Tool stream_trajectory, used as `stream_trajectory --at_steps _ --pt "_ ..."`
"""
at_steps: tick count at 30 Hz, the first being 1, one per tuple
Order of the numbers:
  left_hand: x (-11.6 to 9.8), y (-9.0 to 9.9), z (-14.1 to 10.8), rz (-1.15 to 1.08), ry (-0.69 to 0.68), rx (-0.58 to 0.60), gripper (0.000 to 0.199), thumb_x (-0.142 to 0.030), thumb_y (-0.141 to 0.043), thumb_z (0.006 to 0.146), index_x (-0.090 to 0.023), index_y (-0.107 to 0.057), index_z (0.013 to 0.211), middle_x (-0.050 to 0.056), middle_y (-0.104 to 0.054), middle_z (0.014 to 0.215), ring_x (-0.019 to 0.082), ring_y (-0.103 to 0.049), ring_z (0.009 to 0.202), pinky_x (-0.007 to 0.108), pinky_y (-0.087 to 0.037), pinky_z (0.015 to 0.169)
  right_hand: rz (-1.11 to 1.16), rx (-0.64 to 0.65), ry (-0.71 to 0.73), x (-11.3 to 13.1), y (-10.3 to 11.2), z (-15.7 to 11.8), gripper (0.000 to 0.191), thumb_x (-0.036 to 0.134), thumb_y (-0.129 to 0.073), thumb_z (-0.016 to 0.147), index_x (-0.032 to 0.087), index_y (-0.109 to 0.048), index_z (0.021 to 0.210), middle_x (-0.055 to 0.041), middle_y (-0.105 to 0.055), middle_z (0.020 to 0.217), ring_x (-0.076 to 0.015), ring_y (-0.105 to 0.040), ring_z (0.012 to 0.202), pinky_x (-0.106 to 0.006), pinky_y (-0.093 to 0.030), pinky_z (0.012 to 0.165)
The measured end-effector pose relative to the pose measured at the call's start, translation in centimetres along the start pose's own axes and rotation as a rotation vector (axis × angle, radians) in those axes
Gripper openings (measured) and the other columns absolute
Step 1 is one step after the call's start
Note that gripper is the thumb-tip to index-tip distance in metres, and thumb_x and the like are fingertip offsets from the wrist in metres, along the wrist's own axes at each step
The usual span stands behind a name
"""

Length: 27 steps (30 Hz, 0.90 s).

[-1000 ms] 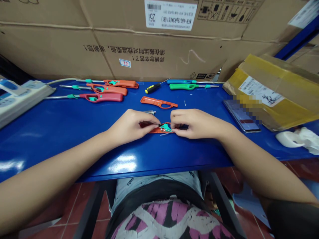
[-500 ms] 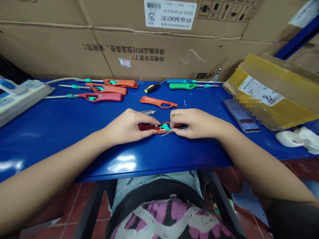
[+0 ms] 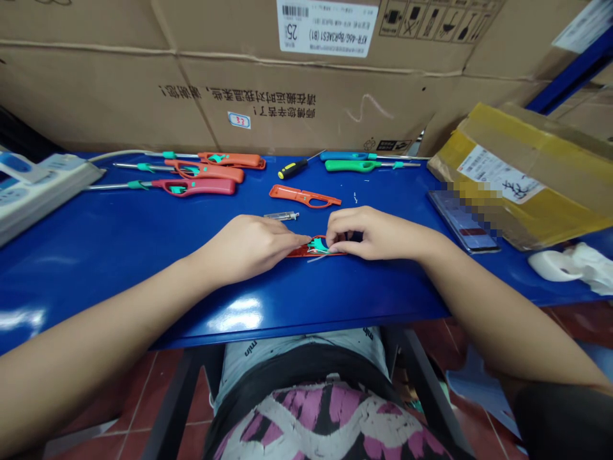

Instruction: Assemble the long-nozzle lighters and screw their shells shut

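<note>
An orange lighter casing half (image 3: 301, 252) lies open side up on the table before me, with a green trigger (image 3: 317, 245) and thin wires inside. My left hand (image 3: 253, 248) covers the casing's left end. Its index finger reaches over the parts beside the trigger, and the other fingers are bent around the casing. My right hand (image 3: 366, 235) pinches the casing's right part near the trigger; what lies under its fingertips is hidden. A thin clear tube (image 3: 317, 259) sticks out at the near side. Just behind lies a clear fuel tank (image 3: 282, 216), and farther back the matching orange casing half (image 3: 305, 195).
Several long lighters (image 3: 201, 186) lie at the back left, near a white power strip (image 3: 43, 185). A screwdriver (image 3: 292, 168) and a green lighter (image 3: 352, 165) are at the back. A phone (image 3: 462, 220), a taped carton (image 3: 527, 172) and a white roll (image 3: 555, 265) stand right.
My left hand has shifted slightly left, its index finger now stretched over the casing and uncovering the fuel tank. My right hand has risen slightly; the dark rod under its fingers no longer shows.
</note>
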State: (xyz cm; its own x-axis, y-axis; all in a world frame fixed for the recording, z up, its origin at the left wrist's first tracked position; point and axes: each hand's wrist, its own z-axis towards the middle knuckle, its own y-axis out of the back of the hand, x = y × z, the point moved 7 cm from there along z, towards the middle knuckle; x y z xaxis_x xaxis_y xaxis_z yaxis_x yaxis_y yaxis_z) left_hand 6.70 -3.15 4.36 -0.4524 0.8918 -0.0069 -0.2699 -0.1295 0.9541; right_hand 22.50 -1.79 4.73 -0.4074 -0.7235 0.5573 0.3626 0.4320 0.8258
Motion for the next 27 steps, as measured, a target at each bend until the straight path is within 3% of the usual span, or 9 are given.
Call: stream_trajectory --at_steps 8,21,24,27 --pt "0.0 -0.2 0.4 -0.244 -0.003 -0.042 0.029 -0.021 -0.051 0.100 -0.021 -0.079 0.106 0.007 -0.079 0.110 0.024 -0.074 0.103 0.039 -0.058 0.095 0.108 0.004 -0.074 -0.9 0.0 0.2 0.014 0.030 -0.068 0.092 0.017 -0.072 0.091 -0.0044 -0.068 0.092 -0.0150 -0.061 0.081 -0.029 -0.049 0.076" --pt "-0.2 -0.5 0.5 -0.216 0.032 -0.051 0.028 -0.022 -0.051 0.101 -0.020 -0.078 0.109 0.007 -0.080 0.104 0.024 -0.072 0.102 0.041 -0.056 0.098 0.130 -0.033 -0.122 -1.2 0.0 0.2 0.018 0.034 -0.068 0.091 0.016 -0.071 0.093 -0.0054 -0.069 0.094 -0.0148 -0.061 0.080 -0.029 -0.050 0.076" --pt "-0.3 -0.5 0.6 -0.192 0.024 -0.043 0.029 -0.022 -0.049 0.102 -0.020 -0.077 0.108 0.005 -0.080 0.105 0.023 -0.072 0.102 0.040 -0.054 0.102 0.124 -0.083 -0.154 -1.5 -0.1 0.4 0.019 0.035 -0.068 0.090 0.016 -0.070 0.091 -0.0043 -0.068 0.088 -0.0140 -0.059 0.075 -0.028 -0.048 0.069" --pt "-0.3 -0.3 0.6 -0.235 0.021 -0.068 0.027 -0.021 -0.050 0.102 -0.019 -0.077 0.103 0.005 -0.080 0.103 0.022 -0.072 0.098 0.040 -0.053 0.104 0.118 -0.225 -0.173 -1.9 0.2 0.6 0.018 0.034 -0.066 0.091 0.016 -0.067 0.091 -0.0030 -0.066 0.083 -0.0138 -0.057 0.073 -0.028 -0.046 0.068"
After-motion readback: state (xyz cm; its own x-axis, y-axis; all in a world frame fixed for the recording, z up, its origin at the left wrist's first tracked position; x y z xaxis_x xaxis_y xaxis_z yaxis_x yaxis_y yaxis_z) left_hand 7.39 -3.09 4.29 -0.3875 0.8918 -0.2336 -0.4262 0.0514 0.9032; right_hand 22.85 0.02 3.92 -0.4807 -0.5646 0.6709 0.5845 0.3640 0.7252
